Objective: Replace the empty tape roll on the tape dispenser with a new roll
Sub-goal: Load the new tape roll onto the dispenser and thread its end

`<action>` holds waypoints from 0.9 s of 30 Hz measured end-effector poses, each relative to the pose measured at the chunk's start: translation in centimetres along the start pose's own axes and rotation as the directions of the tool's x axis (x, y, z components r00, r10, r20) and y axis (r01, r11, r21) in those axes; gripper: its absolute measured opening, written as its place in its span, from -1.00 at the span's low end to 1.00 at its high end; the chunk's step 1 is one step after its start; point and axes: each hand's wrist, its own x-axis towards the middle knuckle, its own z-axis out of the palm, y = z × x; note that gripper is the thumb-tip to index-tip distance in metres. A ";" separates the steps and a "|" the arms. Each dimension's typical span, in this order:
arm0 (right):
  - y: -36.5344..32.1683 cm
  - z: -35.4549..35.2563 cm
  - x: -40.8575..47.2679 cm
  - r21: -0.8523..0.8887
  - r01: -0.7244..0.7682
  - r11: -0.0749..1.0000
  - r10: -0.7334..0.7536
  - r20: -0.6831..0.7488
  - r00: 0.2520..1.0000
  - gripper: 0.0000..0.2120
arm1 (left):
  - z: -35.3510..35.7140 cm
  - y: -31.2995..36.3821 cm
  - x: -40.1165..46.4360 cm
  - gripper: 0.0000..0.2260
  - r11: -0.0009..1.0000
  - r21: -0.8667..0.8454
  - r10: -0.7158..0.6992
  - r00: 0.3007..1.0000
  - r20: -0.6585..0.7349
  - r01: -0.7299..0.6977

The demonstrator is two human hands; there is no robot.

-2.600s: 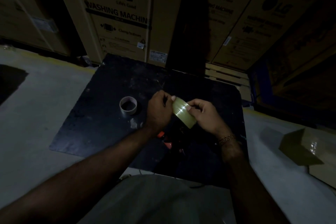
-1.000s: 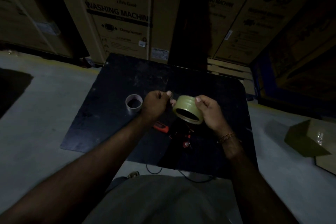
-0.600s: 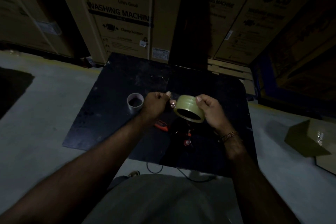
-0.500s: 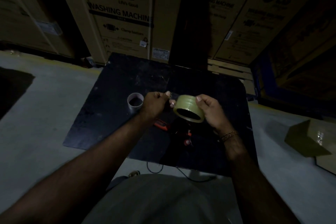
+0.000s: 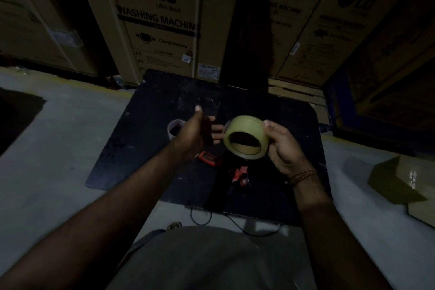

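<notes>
Cartons (image 5: pixel 162 21) behind the hands read "LG" and "WASHING MACHINE".

My right hand (image 5: pixel 283 146) grips the new tape roll (image 5: pixel 246 137); my left hand (image 5: pixel 196 134) spreads beside it, above the dispenser (image 5: pixel 239 173)

The new tape roll (image 5: pixel 246 137) covers the right hand's (image 5: pixel 283 146) fingers, and the left hand (image 5: pixel 196 133) hides part of the empty core (image 5: pixel 174 127). The red tape dispenser (image 5: pixel 239 173), mid-mat, sinks into shadow, its shape unreadable. The box (image 5: pixel 404 186) is cut off at the right edge.
</notes>
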 end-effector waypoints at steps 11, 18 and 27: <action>-1.3 0.7 -0.7 0.277 -0.093 0.956 0.081 0.056 0.995 -0.58 | -1.5 -1.6 -1.4 -0.64 0.967 0.200 0.073 0.924 0.375 -0.158; -0.3 0.9 0.1 0.134 -0.090 0.987 0.096 -0.042 0.994 -0.57 | -1.3 -1.2 -2.6 -0.59 0.819 0.405 0.285 0.901 0.327 -0.406; 0.1 2.8 -0.2 -0.566 0.067 0.822 -0.198 -0.174 0.965 -0.65 | -1.3 -2.7 -2.0 -0.48 0.230 0.878 0.613 0.763 0.203 -0.419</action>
